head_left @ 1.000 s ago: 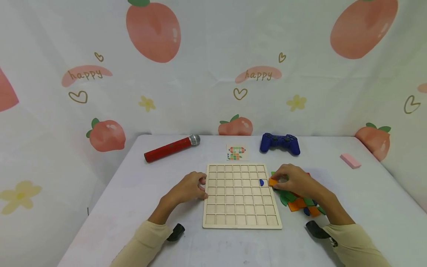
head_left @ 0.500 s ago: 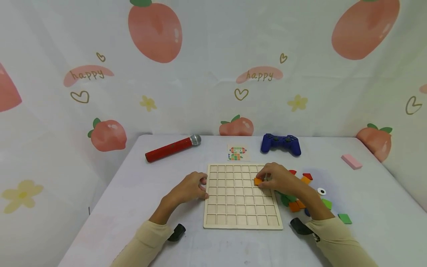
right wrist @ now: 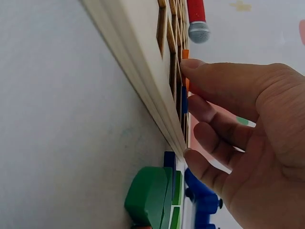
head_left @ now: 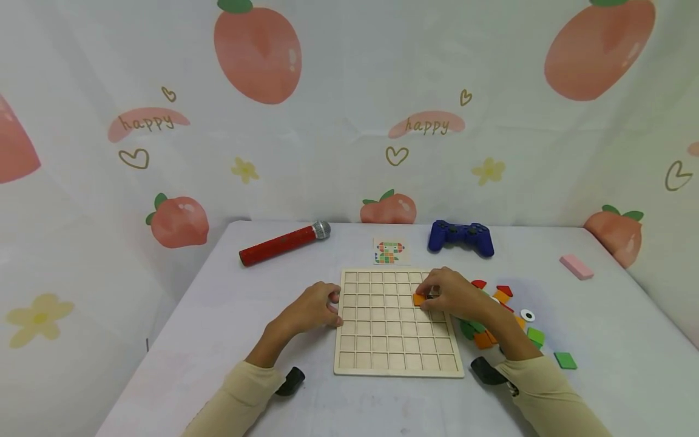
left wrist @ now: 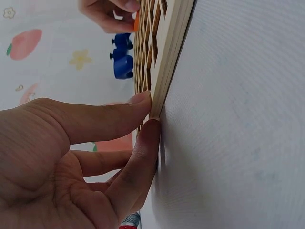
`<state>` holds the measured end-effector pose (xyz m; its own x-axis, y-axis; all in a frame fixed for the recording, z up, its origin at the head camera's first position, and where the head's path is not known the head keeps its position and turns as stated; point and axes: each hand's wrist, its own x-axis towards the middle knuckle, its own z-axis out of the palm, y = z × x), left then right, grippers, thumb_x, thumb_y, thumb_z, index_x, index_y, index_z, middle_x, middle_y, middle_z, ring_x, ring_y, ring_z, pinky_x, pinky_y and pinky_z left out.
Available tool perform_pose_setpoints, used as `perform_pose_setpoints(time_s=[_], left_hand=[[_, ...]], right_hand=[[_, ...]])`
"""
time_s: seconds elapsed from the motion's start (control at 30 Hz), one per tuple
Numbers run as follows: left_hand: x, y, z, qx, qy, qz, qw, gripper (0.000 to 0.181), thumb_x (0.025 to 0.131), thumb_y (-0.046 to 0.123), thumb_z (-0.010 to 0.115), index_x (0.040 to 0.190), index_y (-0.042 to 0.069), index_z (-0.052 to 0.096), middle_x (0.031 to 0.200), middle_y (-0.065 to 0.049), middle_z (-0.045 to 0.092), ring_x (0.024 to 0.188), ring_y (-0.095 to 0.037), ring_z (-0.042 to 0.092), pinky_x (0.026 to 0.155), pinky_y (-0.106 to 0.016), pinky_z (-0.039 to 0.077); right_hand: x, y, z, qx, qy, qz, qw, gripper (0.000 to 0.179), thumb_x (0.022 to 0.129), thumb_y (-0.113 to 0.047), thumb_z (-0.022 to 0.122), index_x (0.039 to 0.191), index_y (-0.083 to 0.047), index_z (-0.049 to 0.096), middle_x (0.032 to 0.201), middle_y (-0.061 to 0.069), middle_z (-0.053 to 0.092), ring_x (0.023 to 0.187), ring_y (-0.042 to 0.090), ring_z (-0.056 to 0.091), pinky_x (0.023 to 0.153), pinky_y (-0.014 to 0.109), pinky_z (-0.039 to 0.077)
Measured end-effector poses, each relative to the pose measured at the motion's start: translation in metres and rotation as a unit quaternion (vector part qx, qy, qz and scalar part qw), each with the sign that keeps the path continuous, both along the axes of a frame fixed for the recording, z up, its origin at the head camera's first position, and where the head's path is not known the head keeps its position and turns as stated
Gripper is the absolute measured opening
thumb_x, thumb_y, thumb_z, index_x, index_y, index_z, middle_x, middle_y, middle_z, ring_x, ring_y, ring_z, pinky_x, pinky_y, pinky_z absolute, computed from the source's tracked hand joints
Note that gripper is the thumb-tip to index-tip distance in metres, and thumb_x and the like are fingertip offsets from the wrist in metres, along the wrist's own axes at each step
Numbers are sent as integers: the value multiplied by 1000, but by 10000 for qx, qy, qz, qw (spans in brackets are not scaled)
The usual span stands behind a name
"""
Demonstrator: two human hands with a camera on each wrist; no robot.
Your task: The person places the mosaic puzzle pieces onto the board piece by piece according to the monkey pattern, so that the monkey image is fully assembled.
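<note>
The wooden grid board lies flat in the middle of the table. My left hand holds the board's left edge with bent fingers and thumb, the thumb and a fingertip touching the rim in the left wrist view. Over the upper right of the grid, my right hand pinches an orange square tile at a cell. A blue piece sits in a cell beside that tile, mostly hidden by the fingers in the head view.
Loose coloured tiles lie right of the board, partly under my right arm; a green tile lies apart. Behind are a pattern card, a red microphone and a blue game controller. A pink block lies far right.
My right hand has carried the orange tile leftward from the pile's edge onto the board, past the blue piece. It shifts only slightly in the last half second. My left hand stays at the edge.
</note>
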<state>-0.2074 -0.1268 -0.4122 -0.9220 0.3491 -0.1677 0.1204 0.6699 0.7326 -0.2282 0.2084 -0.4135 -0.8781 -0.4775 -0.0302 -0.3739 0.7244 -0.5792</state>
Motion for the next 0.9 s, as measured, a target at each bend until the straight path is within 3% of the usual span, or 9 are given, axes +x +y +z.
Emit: perform_pose_setpoints(time_s=[0.67, 0.9], left_hand=[[0, 0, -1, -64, 82, -50, 9999, 69, 80, -3, 89, 141, -11, 57, 108, -8, 61, 88, -14, 64, 75, -29, 55], [0, 0, -2, -149, 76, -57, 9998, 67, 81, -1, 88, 140, -10, 58, 109, -8, 61, 91, -15, 63, 76, -28, 54]], right_hand=[[4, 3, 3, -148, 111, 36, 9998, 23, 91, -21, 84, 111, -11, 81, 108, -2, 75, 101, 19, 63, 89, 41, 51], [8, 16, 7, -254, -30, -293, 9992, 29, 92, -20, 83, 119, -9, 78, 108, 0, 74, 98, 19, 61, 84, 36, 52]])
